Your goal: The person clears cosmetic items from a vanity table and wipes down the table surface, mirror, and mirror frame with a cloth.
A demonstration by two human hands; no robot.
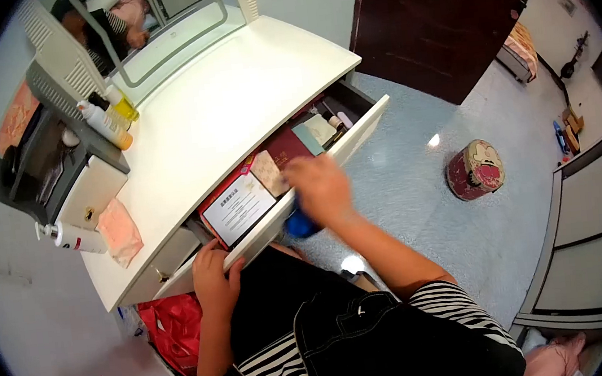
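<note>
Head view. Gripping rim of drawer (362, 133), open beneath tabletop (234, 93), with left hand (215, 277), near its left end. Reaching over drawer with right hand (319, 188), blurred, fingers bent beside box (266, 171), forearm slanting; cannot tell if holding anything.
</note>
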